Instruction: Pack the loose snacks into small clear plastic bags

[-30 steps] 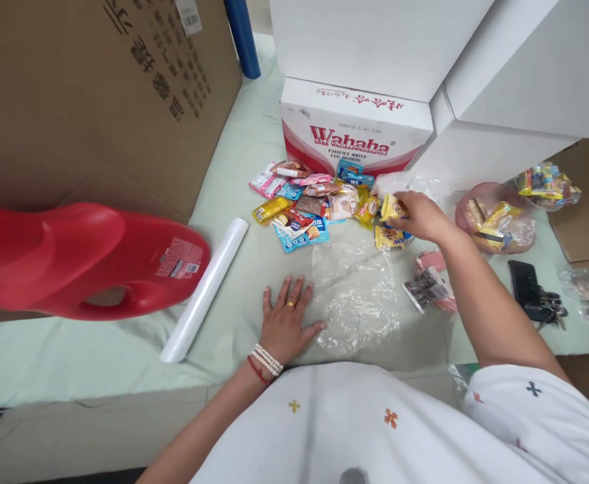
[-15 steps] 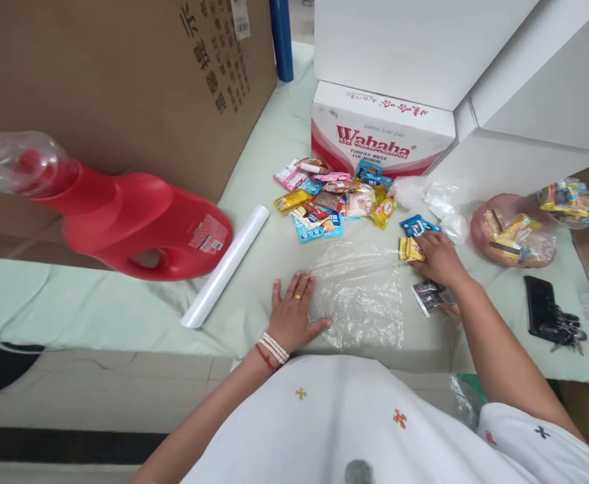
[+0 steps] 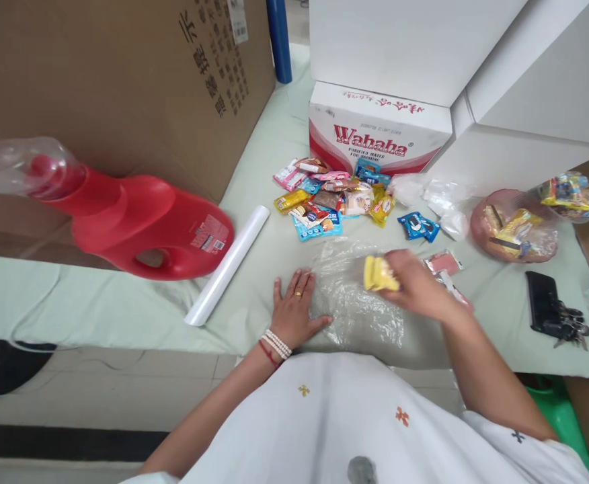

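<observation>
My right hand (image 3: 415, 286) grips a yellow snack packet (image 3: 379, 273) above the right part of a clear plastic sheet or bag (image 3: 355, 302). Its fingers are partly blurred and turned away. Flat on the cloth, my left hand (image 3: 295, 309) has its fingers spread, the thumb at the plastic's left edge. Beyond the plastic lies a pile of mixed wrapped snacks (image 3: 332, 198). Blue snack packets (image 3: 418, 226) sit to the right of the pile. A pinkish packet (image 3: 443, 262) and another packet lie partly hidden behind my right wrist.
A white roll (image 3: 228, 265) and a red jug (image 3: 153, 225) lie at left, by a large cardboard box (image 3: 123, 81). A Wahaha carton (image 3: 380, 128) stands behind the snacks. At right are a pink bowl of snacks (image 3: 481, 245), a phone (image 3: 541, 299) and keys (image 3: 571, 326).
My right hand has lifted the yellow snack packet and moved it left and nearer, over the plastic. The blue packets and pinkish packet are now uncovered. My left hand stays put.
</observation>
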### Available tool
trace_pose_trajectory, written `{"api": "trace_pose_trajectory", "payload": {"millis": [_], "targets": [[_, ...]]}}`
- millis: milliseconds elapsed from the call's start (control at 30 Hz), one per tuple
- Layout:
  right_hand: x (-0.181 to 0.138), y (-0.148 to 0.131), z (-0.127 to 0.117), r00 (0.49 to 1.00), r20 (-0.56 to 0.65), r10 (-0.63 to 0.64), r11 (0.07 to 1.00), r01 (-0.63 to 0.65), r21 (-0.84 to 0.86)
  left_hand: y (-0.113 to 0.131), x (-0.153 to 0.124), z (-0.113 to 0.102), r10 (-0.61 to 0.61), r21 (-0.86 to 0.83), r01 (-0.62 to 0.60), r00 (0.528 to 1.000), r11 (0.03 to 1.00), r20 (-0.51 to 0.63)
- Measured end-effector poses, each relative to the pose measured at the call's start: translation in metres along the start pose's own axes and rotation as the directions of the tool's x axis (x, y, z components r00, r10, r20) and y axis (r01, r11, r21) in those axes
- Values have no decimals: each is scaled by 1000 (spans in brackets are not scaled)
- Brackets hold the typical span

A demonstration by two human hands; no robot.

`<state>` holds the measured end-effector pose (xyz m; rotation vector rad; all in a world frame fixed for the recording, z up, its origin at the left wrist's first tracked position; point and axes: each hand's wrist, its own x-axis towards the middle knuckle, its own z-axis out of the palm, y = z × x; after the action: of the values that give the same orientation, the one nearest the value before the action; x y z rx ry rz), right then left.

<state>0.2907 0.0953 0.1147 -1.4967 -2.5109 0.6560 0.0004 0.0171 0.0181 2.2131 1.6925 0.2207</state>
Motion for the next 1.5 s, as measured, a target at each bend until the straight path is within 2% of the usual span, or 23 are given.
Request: {"api": "trace_pose_trajectory", "payload": {"millis": [100, 167, 267, 367, 433, 500, 600, 700, 833, 933, 1000, 1033, 1067, 1133, 1167, 1200, 1233, 1267, 1300, 1333, 1367, 1433, 1500], "targets": [[19, -32, 46, 992, 123, -24, 990, 41, -133, 1, -1, -1, -12, -12, 12, 1000, 1000, -13], [21, -36, 62, 993, 116, -15, 989, 32, -147, -2, -3, -3, -11, -16, 11, 1000, 1000, -25], [-3, -26, 56, 997, 25, -75, 997, 76, -33, -12, -9, -8, 31, -21, -32, 999, 999, -41], [-52, -14, 43, 994, -24, -108, 987, 110, 119, -26, -16, -16, 135, -27, -136, 990, 990, -29], [-86, -10, 51, 992, 3, -124, 979, 122, 164, -35, -20, -21, 230, -32, -230, 973, 973, -8], [-111, -8, 72, 991, 2, -133, 982, 132, 138, -43, -21, -26, 314, -36, -313, 949, 949, 7], [-126, -9, 102, 989, -101, -111, 986, 122, 110, -49, -18, -29, 408, -55, -405, 912, 912, 39], [-116, -12, 100, 981, -183, -68, 971, 107, 215, -52, -9, -30, 429, -100, -423, 902, 901, 43], [-80, -7, 61, 982, -174, 70, 910, 8, 414, -55, 13, -31, 321, -242, -314, 947, 918, -14], [-45, 8, 45, 971, -17, 240, 808, -189, 558, -55, 35, -28, 186, -392, -192, 981, 900, -53], [-22, 19, 46, 937, 81, 340, 756, -324, 569, -55, 49, -26, -3, -429, -57, 991, 902, -136], [-13, 24, 49, 920, 101, 380, 752, -370, 545, -55, 53, -25, -126, -428, 31, 972, 903, -197], [-5, 28, 53, 907, 104, 407, 763, -400, 508, -55, 56, -26, -251, -419, 121, 929, 900, -271], [4, 32, 60, 895, 100, 434, 793, -433, 428, -50, 52, -31, -422, -380, 258, 786, 888, -452], [6, 33, 63, 894, 103, 435, 806, -438, 399, -44, 46, -35, -436, -348, 280, 714, 895, -547], [7, 33, 66, 896, 109, 430, 815, -438, 380, -36, 38, -38, -394, -297, 261, 677, 918, -622], [6, 33, 67, 898, 115, 424, 822, -435, 368, -26, 29, -41, -306, -225, 207, 670, 952, -676], [4, 33, 68, 901, 116, 418, 828, -430, 360, -13, 22, -43, -149, -135, 79, 735, 988, -661], [2, 34, 67, 904, 115, 411, 834, -424, 353, 0, 16, -43, 45, -59, -94, 827, 994, -560], [0, 35, 65, 907, 114, 406, 840, -419, 344, 14, 13, -42, 247, -6, -277, 867, 961, -434], [-1, 37, 62, 910, 122, 396, 848, -413, 331, 26, 13, -39, 386, 15, -400, 875, 917, -292], [-2, 43, 48, 919, 188, 346, 874, -389, 292, 44, 22, -29, 464, 28, -463, 881, 886, -92], [4, 52, 30, 927, 251, 280, 915, -337, 221, 52, 37, -19, 442, 57, -440, 897, 896, -14]]}}
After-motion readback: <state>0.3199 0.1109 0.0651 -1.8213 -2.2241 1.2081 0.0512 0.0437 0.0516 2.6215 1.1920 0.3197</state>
